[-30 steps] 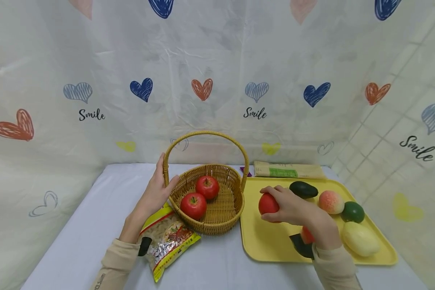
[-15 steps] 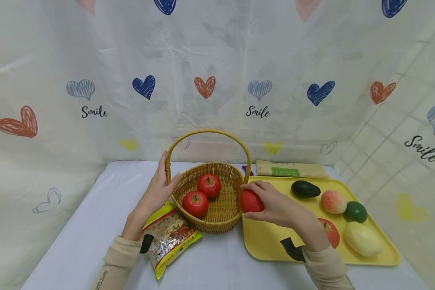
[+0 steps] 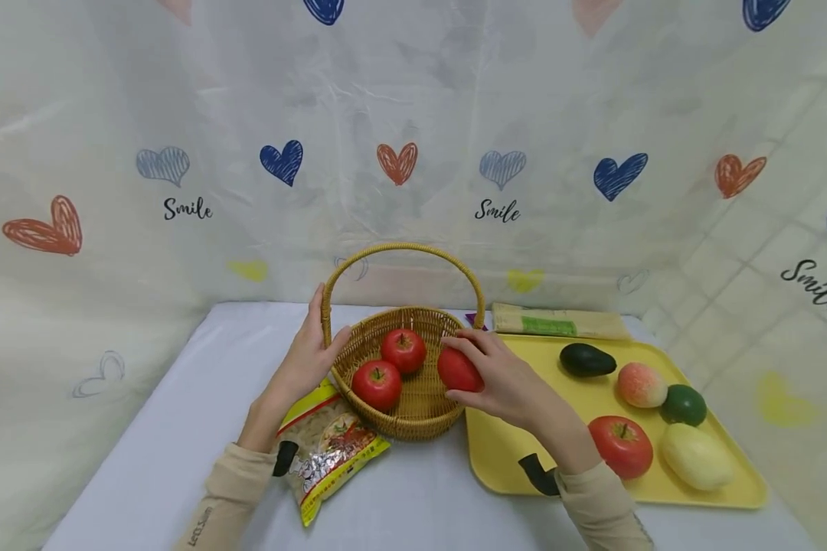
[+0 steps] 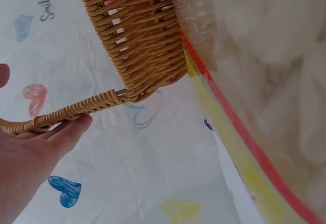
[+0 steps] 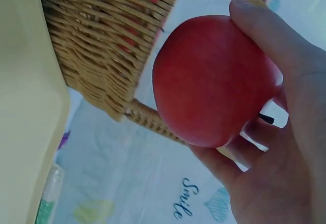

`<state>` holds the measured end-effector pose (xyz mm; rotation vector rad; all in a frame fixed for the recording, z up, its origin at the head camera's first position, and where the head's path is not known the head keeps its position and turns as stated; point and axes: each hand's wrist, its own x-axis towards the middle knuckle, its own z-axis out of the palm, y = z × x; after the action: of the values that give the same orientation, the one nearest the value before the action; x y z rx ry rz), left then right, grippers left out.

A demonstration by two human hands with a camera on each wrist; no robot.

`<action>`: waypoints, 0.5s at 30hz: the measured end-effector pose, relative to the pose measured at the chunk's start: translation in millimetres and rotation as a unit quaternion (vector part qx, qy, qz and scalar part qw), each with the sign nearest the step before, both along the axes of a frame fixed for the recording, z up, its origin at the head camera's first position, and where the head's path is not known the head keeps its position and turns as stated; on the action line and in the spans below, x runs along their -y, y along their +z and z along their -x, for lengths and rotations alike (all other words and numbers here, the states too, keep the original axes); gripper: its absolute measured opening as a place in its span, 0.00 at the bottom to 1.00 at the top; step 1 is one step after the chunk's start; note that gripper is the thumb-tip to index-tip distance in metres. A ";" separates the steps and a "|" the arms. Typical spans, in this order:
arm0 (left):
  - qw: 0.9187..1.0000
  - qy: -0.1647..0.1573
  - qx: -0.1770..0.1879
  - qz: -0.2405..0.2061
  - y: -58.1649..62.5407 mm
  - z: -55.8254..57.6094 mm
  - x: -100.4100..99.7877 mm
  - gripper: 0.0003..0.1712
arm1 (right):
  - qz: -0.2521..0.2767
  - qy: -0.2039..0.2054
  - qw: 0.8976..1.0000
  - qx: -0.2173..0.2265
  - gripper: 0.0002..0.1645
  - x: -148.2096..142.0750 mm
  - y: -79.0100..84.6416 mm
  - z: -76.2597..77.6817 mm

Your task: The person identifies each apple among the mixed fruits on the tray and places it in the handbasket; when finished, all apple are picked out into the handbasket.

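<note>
A wicker basket (image 3: 413, 430) with a tall arched handle (image 3: 406, 246) stands mid-table, with two red apples (image 3: 377, 386) inside. At its left side my left hand (image 3: 302, 366) rests against the handle's base, fingers nearly straight behind it. The left wrist view shows those fingers (image 4: 71, 133) along the handle, with the thumb apart. My right hand (image 3: 506, 379) holds another red apple (image 3: 458, 370) by its sides, over the right part of the basket. In the right wrist view, thumb and fingers span this apple (image 5: 211, 81), stem toward the palm.
A yellow tray (image 3: 499, 459) at right carries a red apple (image 3: 622, 446), an avocado-like dark green fruit (image 3: 587, 360), a peach (image 3: 642, 385), a green fruit (image 3: 684, 405) and a pale yellow fruit (image 3: 697, 457). A food packet (image 3: 331, 451) lies front-left; a long package (image 3: 558, 321) lies behind the tray.
My right hand has carried the apple leftward from above the tray to over the basket, uncovering the red apple on the tray. My left hand has stayed at the handle.
</note>
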<state>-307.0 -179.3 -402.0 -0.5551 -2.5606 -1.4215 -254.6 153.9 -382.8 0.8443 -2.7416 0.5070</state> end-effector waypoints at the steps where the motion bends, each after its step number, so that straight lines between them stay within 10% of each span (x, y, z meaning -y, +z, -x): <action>1: 1.000 -0.002 0.002 -0.002 -0.4 0.2 -1.3 0.54 | -0.005 0.002 1.000 -0.003 0.46 1.5 -1.2 1.5; 15: 1.000 0.002 -0.007 0.006 -1.2 2.0 -2.3 0.53 | -0.217 0.018 0.972 0.090 0.41 47.9 19.5 47.1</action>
<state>-309.0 -177.0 -403.1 -0.5593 -2.5581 -1.3972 -301.8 106.0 -363.2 0.9869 -3.0645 -0.0222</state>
